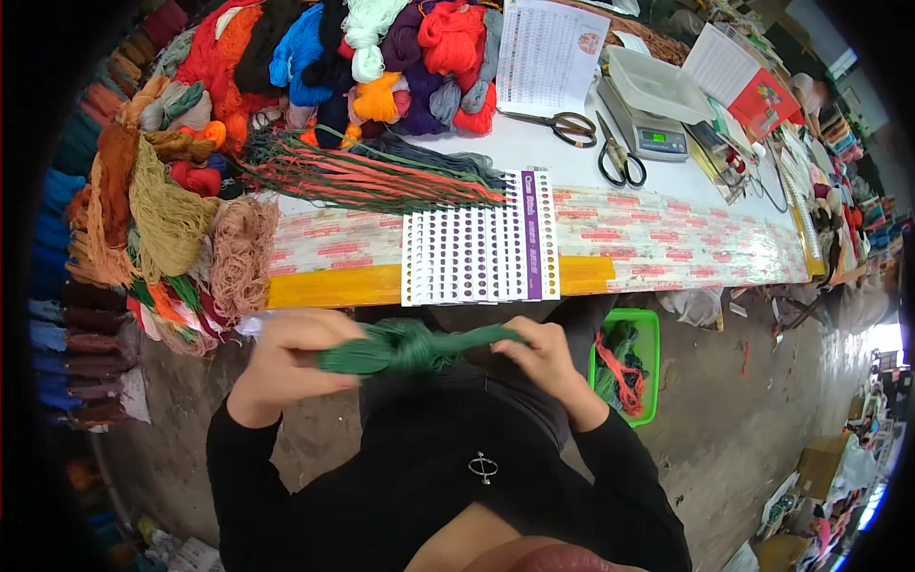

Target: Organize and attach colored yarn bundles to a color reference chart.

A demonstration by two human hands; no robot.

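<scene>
A knotted hank of dark green thread [405,345] stretches between my two hands above my lap, in front of the table edge. My left hand [303,355] grips its thick looped end, slightly blurred. My right hand [545,355] pinches the thin tail at the other end. Just beyond, a white punched card [467,253] with a purple strip overhangs the table edge. Bundles of coral and dark green threads [372,176] hang from its holes and lie to the left across the table.
Piles of coloured yarn [315,57] cover the table's left and back. Two pairs of scissors [570,129] [620,157], a printed sheet [548,52] and a digital scale [653,129] with a clear tray lie at the back right. A green basket [651,381] of threads stands below, right of my lap.
</scene>
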